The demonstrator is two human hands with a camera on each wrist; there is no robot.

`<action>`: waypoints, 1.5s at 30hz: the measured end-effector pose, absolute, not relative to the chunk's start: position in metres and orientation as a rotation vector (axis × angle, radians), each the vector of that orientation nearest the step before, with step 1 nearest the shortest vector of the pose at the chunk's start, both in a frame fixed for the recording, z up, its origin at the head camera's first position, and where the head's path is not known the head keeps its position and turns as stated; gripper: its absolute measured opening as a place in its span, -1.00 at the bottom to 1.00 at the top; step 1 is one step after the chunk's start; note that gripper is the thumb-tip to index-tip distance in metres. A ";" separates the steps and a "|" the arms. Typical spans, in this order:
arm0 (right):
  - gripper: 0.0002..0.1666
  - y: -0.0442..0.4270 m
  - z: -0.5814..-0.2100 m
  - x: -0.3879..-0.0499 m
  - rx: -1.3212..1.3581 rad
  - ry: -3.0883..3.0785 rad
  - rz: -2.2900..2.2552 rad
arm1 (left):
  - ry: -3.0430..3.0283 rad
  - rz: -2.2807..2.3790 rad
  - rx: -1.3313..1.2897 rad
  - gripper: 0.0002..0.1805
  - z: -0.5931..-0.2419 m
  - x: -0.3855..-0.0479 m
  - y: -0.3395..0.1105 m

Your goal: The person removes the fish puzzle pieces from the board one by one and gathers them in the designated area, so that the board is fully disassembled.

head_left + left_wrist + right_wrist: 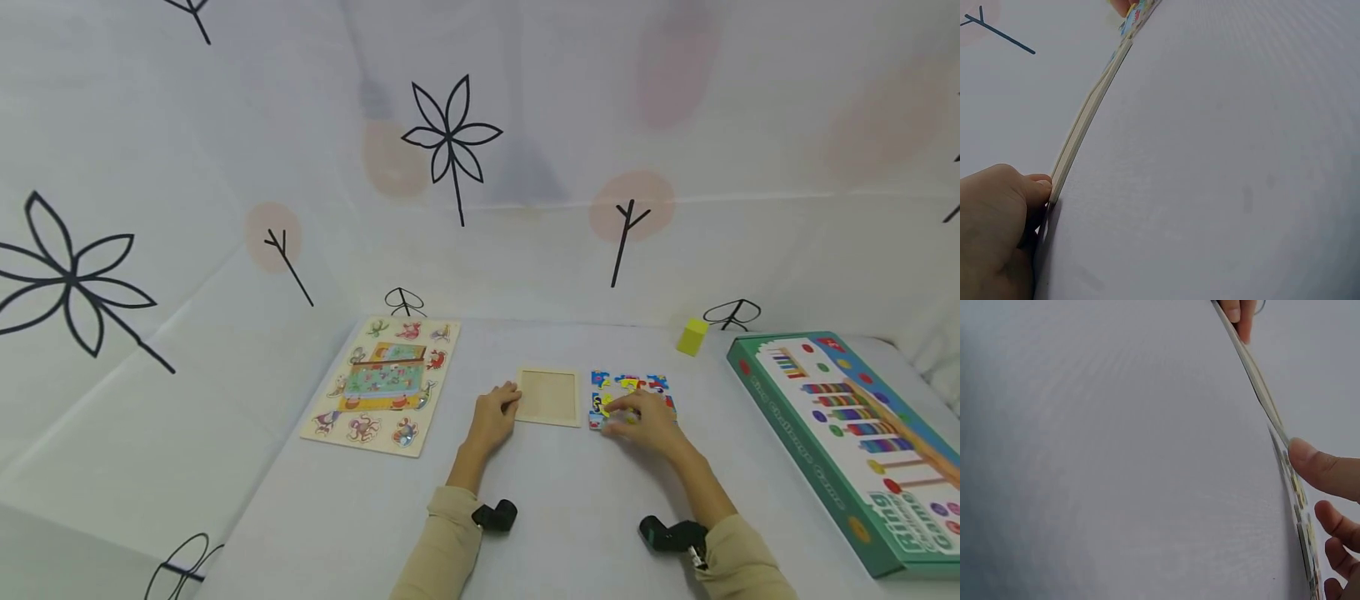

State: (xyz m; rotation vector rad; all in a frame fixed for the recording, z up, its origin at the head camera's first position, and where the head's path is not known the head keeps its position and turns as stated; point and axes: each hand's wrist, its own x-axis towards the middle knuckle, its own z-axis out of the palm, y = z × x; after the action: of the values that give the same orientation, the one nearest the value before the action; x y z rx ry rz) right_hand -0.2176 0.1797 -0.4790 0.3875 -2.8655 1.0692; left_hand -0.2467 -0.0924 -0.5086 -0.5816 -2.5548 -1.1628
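In the head view a shallow, square wooden puzzle tray point(549, 398) lies flat on the white table, its inside bare. My left hand point(493, 417) holds this tray at its left edge, and the left wrist view has the thumb point(1038, 190) against the rim. Just right of the tray lies a patch of colourful jigsaw pieces point(599, 400). My right hand point(648, 421) hovers over them with thumb and fingers apart. From the right wrist, its thumb point(1319, 465) is close to the pieces' near edge; nothing shows between the fingers. Part of the pieces is hidden under the hand.
A wooden picture board point(375, 425) with sea-animal pictures lies at the left. The large green-edged game box point(862, 442) takes up the right side. A yellow block point(692, 337) stands near the back. Behind the table hangs a white patterned cloth point(525, 167).
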 end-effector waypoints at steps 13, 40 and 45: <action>-0.63 0.185 -0.483 -0.216 0.276 -2.995 0.929 | -2.546 -1.150 -0.587 -0.79 -0.509 -0.246 -0.092; -0.67 0.186 -0.477 -0.212 0.338 -2.997 0.885 | -2.536 -1.141 -0.576 -0.80 -0.510 -0.247 -0.091; -0.67 0.184 -0.477 -0.214 0.334 -2.988 0.915 | -2.561 -1.148 -0.564 -0.79 -0.510 -0.247 -0.091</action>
State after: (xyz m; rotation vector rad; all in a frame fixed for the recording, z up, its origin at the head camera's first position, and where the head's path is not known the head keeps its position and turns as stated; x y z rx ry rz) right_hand -0.2137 0.1841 -0.4766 0.3337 -2.9881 0.9154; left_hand -0.2465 -0.0910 -0.5096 -0.5640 -2.5606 -1.1482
